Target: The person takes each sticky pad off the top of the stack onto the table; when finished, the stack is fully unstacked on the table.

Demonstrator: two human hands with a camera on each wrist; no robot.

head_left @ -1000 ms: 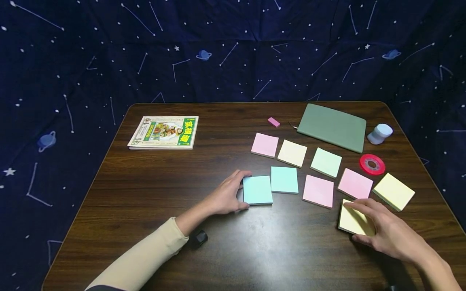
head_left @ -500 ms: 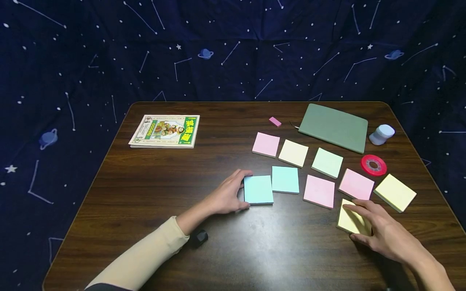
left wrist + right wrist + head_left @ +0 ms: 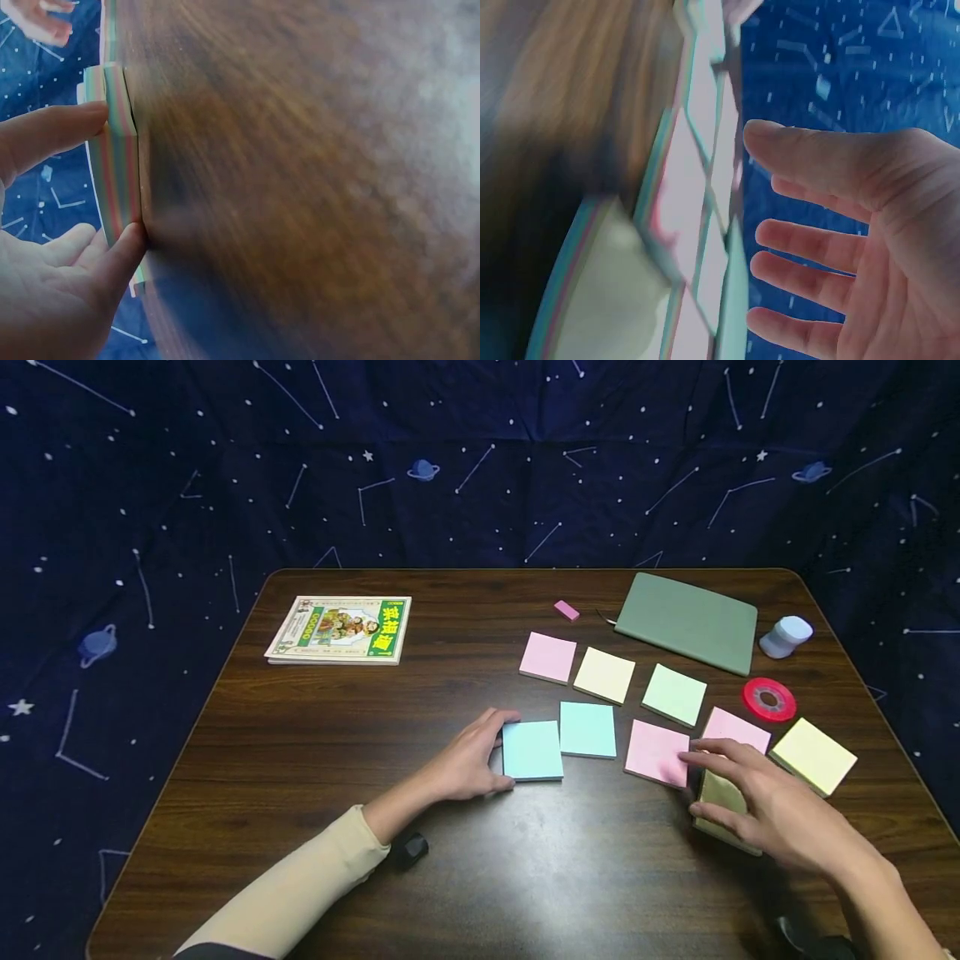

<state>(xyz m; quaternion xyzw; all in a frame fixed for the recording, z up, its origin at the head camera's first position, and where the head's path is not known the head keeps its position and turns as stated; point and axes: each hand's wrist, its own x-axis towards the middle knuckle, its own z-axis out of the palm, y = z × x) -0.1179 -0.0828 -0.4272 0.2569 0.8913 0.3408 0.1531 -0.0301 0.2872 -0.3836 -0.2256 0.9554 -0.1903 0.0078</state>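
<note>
The blue pad [image 3: 532, 750] is pinched at its left edge between thumb and fingers of the left hand [image 3: 467, 766], so it is kept flat on the table [image 3: 315, 752]. The yellow pad [image 3: 722, 811] lies under the right hand [image 3: 772, 810], whose fingers are spread and relaxed above it, palm clear, so nothing is gripped there.

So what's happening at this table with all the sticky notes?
A person sits at a dark wooden table with pads of sticky notes spread across its right half. The left hand grips the edge of a blue pad between thumb and fingers. The right hand hovers with spread fingers over a yellow pad that looks tipped up off the table. A book, green notebook and red tape roll lie untouched.
</note>
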